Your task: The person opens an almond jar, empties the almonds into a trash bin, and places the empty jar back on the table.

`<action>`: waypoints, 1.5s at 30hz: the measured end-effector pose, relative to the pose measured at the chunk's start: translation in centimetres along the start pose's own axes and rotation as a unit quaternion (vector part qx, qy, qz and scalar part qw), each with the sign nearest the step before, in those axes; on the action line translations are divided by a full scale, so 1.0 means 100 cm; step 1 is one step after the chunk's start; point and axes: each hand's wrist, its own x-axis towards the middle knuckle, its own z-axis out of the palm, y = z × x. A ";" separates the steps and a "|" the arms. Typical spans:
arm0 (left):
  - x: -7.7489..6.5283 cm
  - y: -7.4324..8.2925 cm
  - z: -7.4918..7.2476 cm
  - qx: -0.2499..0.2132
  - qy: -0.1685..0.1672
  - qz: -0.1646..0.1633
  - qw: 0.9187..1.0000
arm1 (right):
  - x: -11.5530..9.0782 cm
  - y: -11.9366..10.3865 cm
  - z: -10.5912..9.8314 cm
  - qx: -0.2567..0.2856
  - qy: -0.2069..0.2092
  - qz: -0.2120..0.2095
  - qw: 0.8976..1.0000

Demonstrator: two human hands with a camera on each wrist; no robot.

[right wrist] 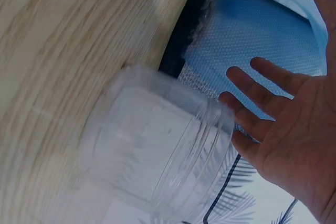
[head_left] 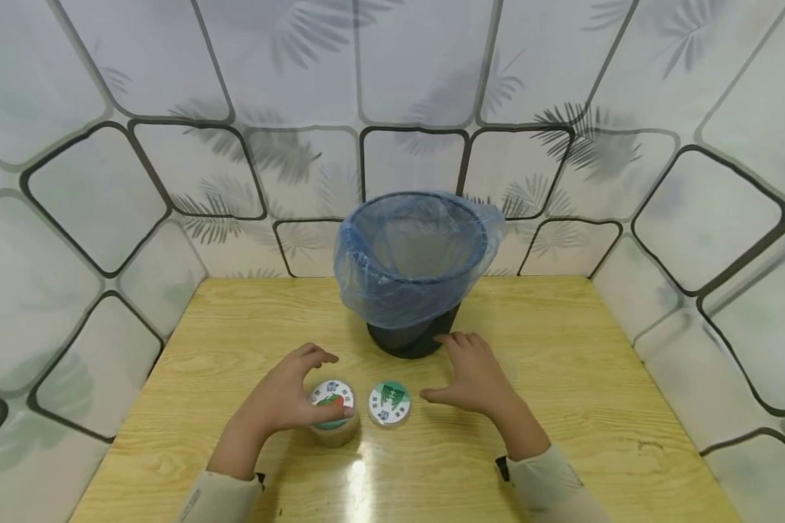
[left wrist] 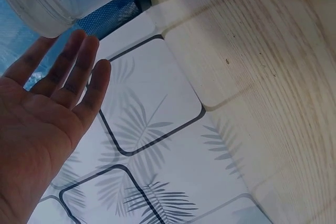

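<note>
In the head view, a round jar point(head_left: 335, 436) with a printed red, green and white top stands beside my left hand point(head_left: 284, 396). The thumb lies over the top's near edge, while the other fingers reach past its far side. The left wrist view shows this clear jar point(left wrist: 47, 3) with brownish contents near the extended fingertips. A round disc, seemingly a lid point(head_left: 389, 403), with a green and white print lies just right of the jar. My right hand point(head_left: 474, 374) hovers with spread fingers. Near its fingertips, a clear, lidless jar point(right wrist: 157, 140) shows a threaded neck.
A black mesh bin point(head_left: 413, 340) lined with a blue plastic bag point(head_left: 399, 298) stands behind the hands. It is on a wood-grain table point(head_left: 255, 312) enclosed by patterned white panels point(head_left: 412, 160) at the back and sides.
</note>
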 end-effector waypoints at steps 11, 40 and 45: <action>-0.002 0.000 0.002 -0.005 0.003 0.012 1.000 | 0.002 -0.014 0.002 0.017 -0.010 -0.006 1.000; -0.003 0.000 0.008 -0.009 -0.008 0.011 1.000 | 0.009 -0.053 0.023 0.061 -0.065 -0.050 0.995; -0.003 0.001 0.009 -0.010 -0.009 0.010 1.000 | 0.011 -0.058 0.025 0.066 -0.076 -0.055 0.993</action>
